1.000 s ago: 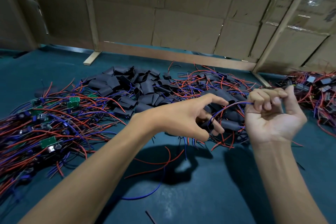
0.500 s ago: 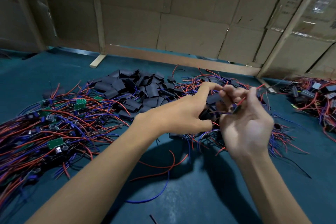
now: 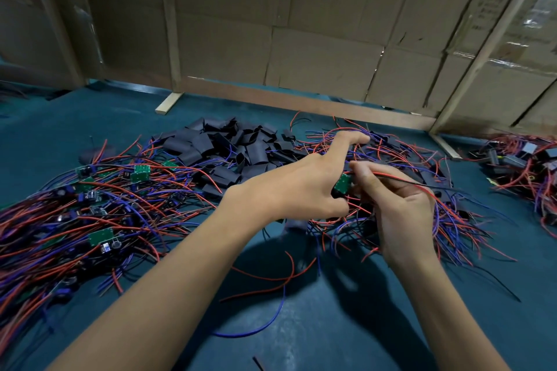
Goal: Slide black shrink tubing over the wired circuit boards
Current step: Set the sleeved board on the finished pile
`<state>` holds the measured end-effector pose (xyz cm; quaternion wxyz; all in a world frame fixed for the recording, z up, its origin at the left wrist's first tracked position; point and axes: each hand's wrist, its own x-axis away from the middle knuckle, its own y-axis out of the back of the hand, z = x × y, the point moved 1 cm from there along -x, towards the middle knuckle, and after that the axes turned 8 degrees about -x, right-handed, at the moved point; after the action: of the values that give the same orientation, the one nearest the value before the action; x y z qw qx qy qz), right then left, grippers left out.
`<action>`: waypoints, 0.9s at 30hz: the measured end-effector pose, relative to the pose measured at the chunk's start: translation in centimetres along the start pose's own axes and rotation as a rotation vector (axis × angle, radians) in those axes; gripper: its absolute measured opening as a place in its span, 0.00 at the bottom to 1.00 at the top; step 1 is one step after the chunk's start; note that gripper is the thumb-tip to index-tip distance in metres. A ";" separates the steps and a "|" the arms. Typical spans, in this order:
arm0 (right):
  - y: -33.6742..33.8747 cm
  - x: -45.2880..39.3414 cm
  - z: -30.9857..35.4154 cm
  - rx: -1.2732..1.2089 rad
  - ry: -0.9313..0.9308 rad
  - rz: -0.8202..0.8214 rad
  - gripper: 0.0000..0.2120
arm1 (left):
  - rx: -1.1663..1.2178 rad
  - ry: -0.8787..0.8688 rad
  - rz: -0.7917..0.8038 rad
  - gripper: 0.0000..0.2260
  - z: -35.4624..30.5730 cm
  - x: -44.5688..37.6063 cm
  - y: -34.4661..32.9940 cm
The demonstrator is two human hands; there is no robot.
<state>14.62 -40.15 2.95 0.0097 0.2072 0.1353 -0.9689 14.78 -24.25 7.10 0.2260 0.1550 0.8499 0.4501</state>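
Left hand (image 3: 304,187) holds a small green circuit board (image 3: 343,183), index finger stretched out. Right hand (image 3: 401,214) pinches its red and black wires (image 3: 422,185). Black tubing pile (image 3: 229,150) and wired boards (image 3: 99,208) lie on the teal surface (image 3: 331,325).

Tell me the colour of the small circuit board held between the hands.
Green, seen in the head view: the circuit board.

Teal worktop (image 3: 346,337), strewn with wired circuit boards (image 3: 99,214) at left, black shrink tubing (image 3: 229,147) behind, loose wires (image 3: 271,280) in front.
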 end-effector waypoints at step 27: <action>-0.4 0.4 -1.6 0.171 0.021 -0.170 0.05 | -0.152 -0.059 -0.176 0.14 2.6 -0.4 0.1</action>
<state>14.90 -39.36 1.50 -0.0916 0.2054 0.0693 -0.9719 16.53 -22.58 6.03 0.3006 0.0752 0.8167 0.4868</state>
